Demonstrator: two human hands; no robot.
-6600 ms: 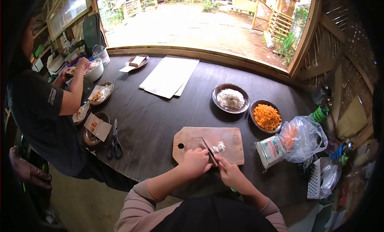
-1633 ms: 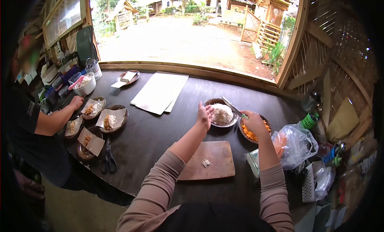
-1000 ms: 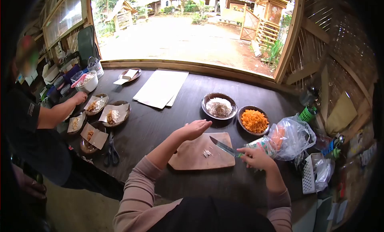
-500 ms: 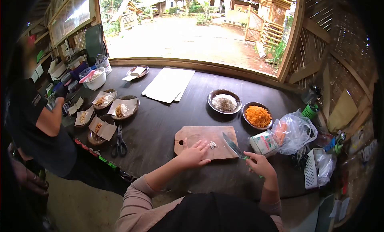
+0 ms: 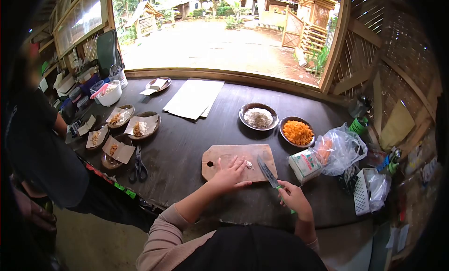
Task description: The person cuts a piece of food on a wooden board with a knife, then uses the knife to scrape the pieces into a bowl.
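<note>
A wooden cutting board (image 5: 262, 154) lies on the dark table in front of me. My left hand (image 5: 229, 175) rests flat on it, fingers outstretched, their tips beside a few small whitish pieces (image 5: 249, 165). In my right hand (image 5: 296, 198) is a knife (image 5: 267, 170), gripped by its green handle. Its blade lies over the board's right part, just right of the pieces, pointing away from me. Behind the board stand a bowl of pale shredded food (image 5: 258, 117) and a bowl of chopped orange food (image 5: 298, 132).
A printed packet (image 5: 305, 167) and a plastic bag (image 5: 343, 149) sit to the right, near a white basket (image 5: 361, 194). Leftward are scissors (image 5: 138, 166), several paper-lined plates (image 5: 142, 126) and white sheets (image 5: 194, 98). Another person (image 5: 42, 149) stands at the left.
The knife and my right hand have shifted slightly left, with the blade closer to the whitish pieces. My left hand stays on the board. The other person's forearm has drawn back from the table things.
</note>
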